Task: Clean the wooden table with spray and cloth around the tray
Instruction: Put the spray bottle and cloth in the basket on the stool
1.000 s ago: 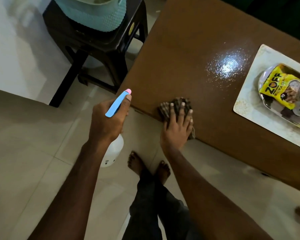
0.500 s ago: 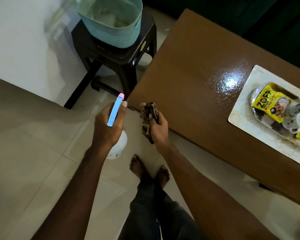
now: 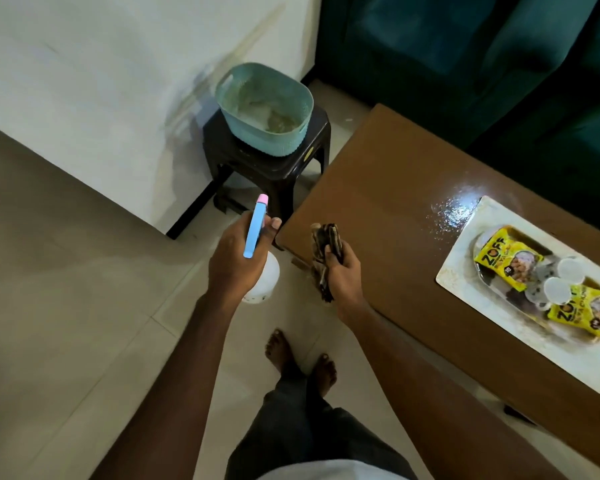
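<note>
My left hand grips a spray bottle with a blue trigger head, a pink tip and a white body, held over the floor just left of the table's near corner. My right hand clutches a dark checked cloth, bunched and lifted off the wood at that same corner. The brown wooden table runs to the right. A wet, shiny patch glints beside the white tray, which holds yellow snack packets and small white cups.
A dark plastic stool carrying a teal basket stands against the white wall, close to the table's left end. A dark green sofa sits behind the table. My bare feet stand on the tiled floor.
My right hand has lifted the cloth off the table edge and bunched it up. The view has tilted up and back, showing more of the stool, basket and wall.
</note>
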